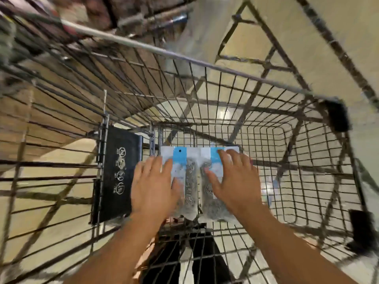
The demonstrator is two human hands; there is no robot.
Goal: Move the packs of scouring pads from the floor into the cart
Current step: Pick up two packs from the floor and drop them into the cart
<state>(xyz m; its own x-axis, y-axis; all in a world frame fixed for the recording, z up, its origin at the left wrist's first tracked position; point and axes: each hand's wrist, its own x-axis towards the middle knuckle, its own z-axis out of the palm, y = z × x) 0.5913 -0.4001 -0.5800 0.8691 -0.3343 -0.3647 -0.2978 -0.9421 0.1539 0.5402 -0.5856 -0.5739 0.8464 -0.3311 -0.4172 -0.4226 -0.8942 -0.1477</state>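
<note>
Two packs of scouring pads point(200, 181) lie side by side inside the cart point(287, 160), on its wire floor, close to the end where the person stands. Each pack is clear, with a blue and white card at the top and shiny grey pads inside.

The left hand point(153, 185) lies flat on the left pack. Its fingers are straight and spread, so it presses down and does not grab. The right hand point(231, 181) lies flat on the right pack the same way, fingers apart. I think the hands push like this to make the packs sit flat and snug, so they do not slide on the wires. It looks like these two packs are already in the cart, and the hands can let go soon.

A black flap point(117, 175) with small white pictures hangs on the cart to the left of the packs.

The cart's floor is a wire grid with gaps. Under the cart a pale, shiny floor point(328, 37) shows. Beyond the cart's left side there are brown boxes point(51, 119), all blurry. I cannot see any more packs on the floor from here.
</note>
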